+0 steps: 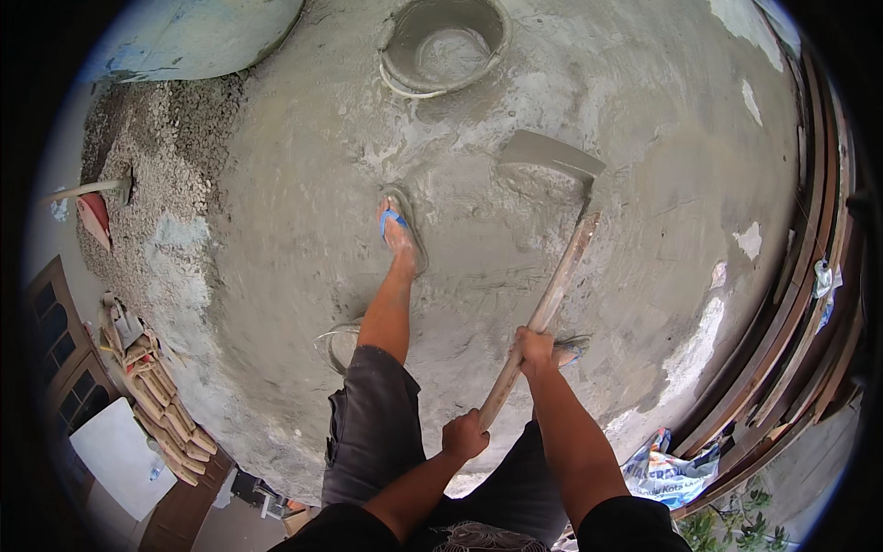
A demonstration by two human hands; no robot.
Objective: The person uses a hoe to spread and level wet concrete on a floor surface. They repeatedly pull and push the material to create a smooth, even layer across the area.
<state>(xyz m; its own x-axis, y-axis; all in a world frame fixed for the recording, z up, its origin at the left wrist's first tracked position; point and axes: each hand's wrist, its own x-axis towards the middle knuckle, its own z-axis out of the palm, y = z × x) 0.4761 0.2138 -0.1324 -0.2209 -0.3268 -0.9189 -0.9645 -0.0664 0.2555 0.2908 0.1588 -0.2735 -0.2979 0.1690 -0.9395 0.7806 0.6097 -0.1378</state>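
Both my hands grip the wooden handle of a hoe (pixel 550 302). My left hand (pixel 465 435) is closed round the lower end of the handle, near my body. Farther up, my right hand (pixel 534 349) wraps round its middle. The wide hoe blade (pixel 552 155), coated in grey cement, rests on the wet mortar-smeared floor (pixel 303 212) ahead and to the right. A small heap of wet mortar (pixel 543 182) lies against the blade's near side. Beyond it stands a cement-caked bucket (pixel 445 46) with a little grey residue inside.
Gravel (pixel 175 147) is piled at the left, with a red-bladed tool (pixel 94 219) beside it. A second bucket (pixel 342 347) stands by my left leg. Long wooden planks (pixel 782 340) line the right edge, near a plastic sack (pixel 673 474). Stacked wood pieces (pixel 166 405) lie at lower left.
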